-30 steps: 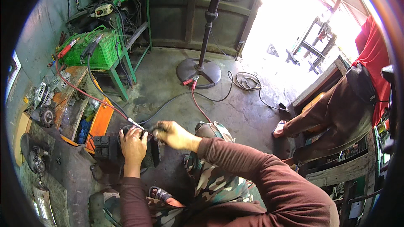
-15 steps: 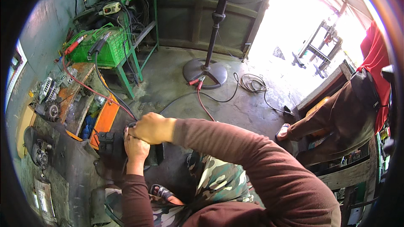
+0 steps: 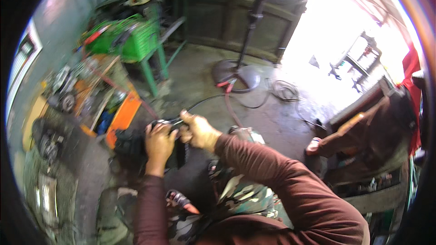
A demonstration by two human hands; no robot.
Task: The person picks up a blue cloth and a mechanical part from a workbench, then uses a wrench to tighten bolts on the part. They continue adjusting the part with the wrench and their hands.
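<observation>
My right hand (image 3: 200,131) is closed on the end of a thin metal tool handle (image 3: 177,121); the picture is too blurred to tell the tool's kind. Close beside it, to the left, my left hand (image 3: 160,145) curls its fingers over the top of a dark part at the tool's other end. That part is mostly covered by the fingers. Just left of my left hand sits a black blocky thing (image 3: 127,143) at the bench edge. Below the hands a dark upright piece (image 3: 182,154) shows in part.
An orange drawer front (image 3: 122,117) and loose machine parts (image 3: 63,86) lie to the left. Behind them are a green crate (image 3: 141,41) and jumper clamps. A standing fan (image 3: 238,75), a coiled cable (image 3: 286,91) and another person's leg (image 3: 349,143) are farther right.
My right hand has come off the left hand and swung right, with a metal handle now showing in it. The whole view has shifted and blurred.
</observation>
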